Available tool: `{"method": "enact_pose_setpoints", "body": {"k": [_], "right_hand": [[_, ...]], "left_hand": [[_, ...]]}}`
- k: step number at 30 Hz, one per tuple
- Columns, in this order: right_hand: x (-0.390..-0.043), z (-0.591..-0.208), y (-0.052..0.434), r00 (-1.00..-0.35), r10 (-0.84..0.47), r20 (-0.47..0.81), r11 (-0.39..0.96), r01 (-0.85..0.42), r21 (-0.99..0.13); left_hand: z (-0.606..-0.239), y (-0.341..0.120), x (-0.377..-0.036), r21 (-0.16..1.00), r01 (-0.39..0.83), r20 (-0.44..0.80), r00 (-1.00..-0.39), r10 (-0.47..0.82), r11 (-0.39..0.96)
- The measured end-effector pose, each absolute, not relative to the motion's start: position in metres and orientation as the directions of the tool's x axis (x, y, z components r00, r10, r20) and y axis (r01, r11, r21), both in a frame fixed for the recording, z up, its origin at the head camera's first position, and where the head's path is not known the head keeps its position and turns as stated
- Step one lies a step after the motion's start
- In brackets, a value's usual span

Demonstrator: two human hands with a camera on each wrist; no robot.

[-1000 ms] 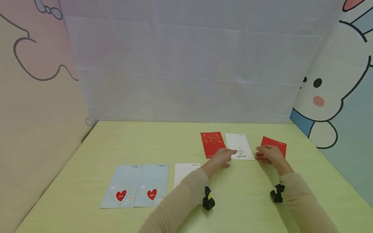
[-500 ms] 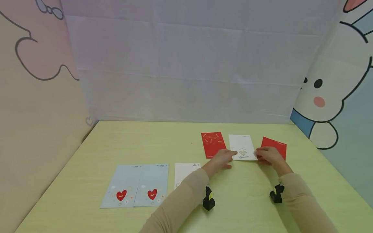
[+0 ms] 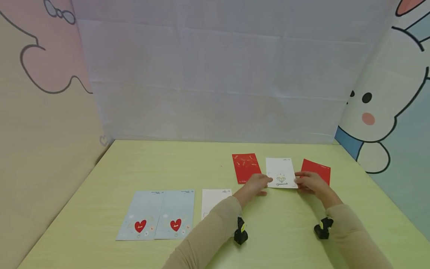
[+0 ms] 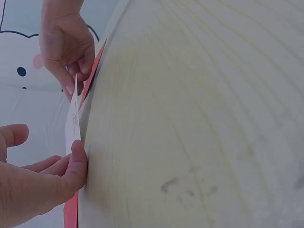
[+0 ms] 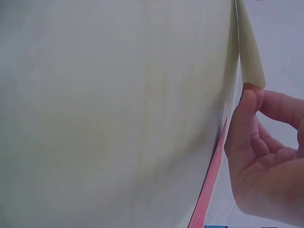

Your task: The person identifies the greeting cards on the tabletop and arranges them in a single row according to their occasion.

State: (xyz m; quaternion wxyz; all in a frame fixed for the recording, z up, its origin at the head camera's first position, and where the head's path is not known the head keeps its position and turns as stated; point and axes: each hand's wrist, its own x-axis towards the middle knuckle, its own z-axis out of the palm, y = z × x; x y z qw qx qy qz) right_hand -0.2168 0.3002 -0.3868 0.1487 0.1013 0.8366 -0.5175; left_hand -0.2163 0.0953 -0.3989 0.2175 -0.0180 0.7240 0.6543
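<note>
A white card with a diamond print (image 3: pixel 281 172) lies between two red cards on the yellow-green table (image 3: pixel 188 164). My left hand (image 3: pixel 256 184) touches its near left corner with a fingertip (image 4: pixel 77 159), thumb held apart. My right hand (image 3: pixel 307 181) pinches the card's near right corner, the thumb tip (image 5: pixel 248 102) against the edge. In the wrist views the white card (image 4: pixel 72 118) is raised a little off the table along its near edge. The left red card (image 3: pixel 246 167) sits beside my left hand. The right red card (image 3: pixel 318 170) is partly under my right hand.
Two pale blue cards with red hearts (image 3: pixel 141 215) (image 3: pixel 175 213) lie side by side at the front left. Another white card (image 3: pixel 215 198) is partly hidden by my left forearm. Fabric walls close in the back and both sides.
The white diamond card has slid slightly right, toward the right red card. My right hand has closed on its near right corner, and my left fingertip stays at the near left corner.
</note>
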Motion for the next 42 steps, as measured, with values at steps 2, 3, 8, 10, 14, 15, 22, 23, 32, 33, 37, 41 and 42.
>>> {"method": "enact_pose_setpoints", "body": {"k": [2, 3, 8, 10, 14, 15, 22, 23, 32, 33, 37, 41, 42], "right_hand": [[-0.215, -0.386, 0.300, -0.937, 0.008, -0.349, 0.431, 0.318, -0.844], [-0.213, -0.386, 0.300, -0.939, 0.004, -0.345, 0.428, 0.313, -0.848], [-0.207, -0.383, 0.299, -0.946, -0.009, -0.324, 0.428, 0.289, -0.856], [-0.205, -0.382, 0.299, -0.948, -0.014, -0.317, 0.434, 0.280, -0.857], [-0.202, -0.380, 0.297, -0.951, -0.011, -0.308, 0.440, 0.272, -0.856], [-0.201, -0.380, 0.296, -0.952, -0.015, -0.304, 0.443, 0.267, -0.856], [-0.193, -0.374, 0.289, -0.962, -0.030, -0.273, 0.447, 0.231, -0.864], [-0.192, -0.373, 0.289, -0.963, -0.037, -0.268, 0.444, 0.224, -0.868], [-0.187, -0.370, 0.284, -0.975, -0.085, -0.207, 0.427, 0.152, -0.891], [-0.187, -0.371, 0.284, -0.975, -0.085, -0.206, 0.426, 0.151, -0.892], [-0.185, -0.371, 0.280, -0.976, -0.080, -0.203, 0.436, 0.149, -0.888], [-0.184, -0.371, 0.278, -0.977, -0.087, -0.195, 0.435, 0.138, -0.890], [-0.184, -0.371, 0.278, -0.977, -0.094, -0.189, 0.437, 0.130, -0.890]], "left_hand": [[-0.400, 0.095, -0.216, 0.944, -0.298, -0.325, -0.911, 0.255, 0.141], [-0.400, 0.095, -0.216, 0.948, -0.285, -0.314, -0.914, 0.258, 0.144], [-0.401, 0.092, -0.215, 0.955, -0.250, -0.287, -0.917, 0.278, 0.159], [-0.403, 0.093, -0.215, 0.955, -0.250, -0.286, -0.918, 0.276, 0.160], [-0.407, 0.095, -0.216, 0.958, -0.235, -0.272, -0.928, 0.254, 0.167], [-0.407, 0.095, -0.216, 0.958, -0.223, -0.263, -0.933, 0.246, 0.180], [-0.410, 0.096, -0.215, 0.942, -0.161, -0.220, -0.959, 0.179, 0.295], [-0.410, 0.096, -0.215, 0.939, -0.160, -0.219, -0.961, 0.171, 0.304], [-0.410, 0.089, -0.216, 0.953, -0.130, -0.179, -0.970, 0.164, 0.274], [-0.409, 0.088, -0.215, 0.954, -0.123, -0.172, -0.972, 0.161, 0.273], [-0.407, 0.082, -0.215, 0.949, -0.088, -0.136, -0.980, 0.143, 0.302], [-0.404, 0.075, -0.217, 0.944, -0.042, -0.092, -0.986, 0.138, 0.327], [-0.403, 0.073, -0.217, 0.945, -0.036, -0.086, -0.986, 0.141, 0.327]]}}
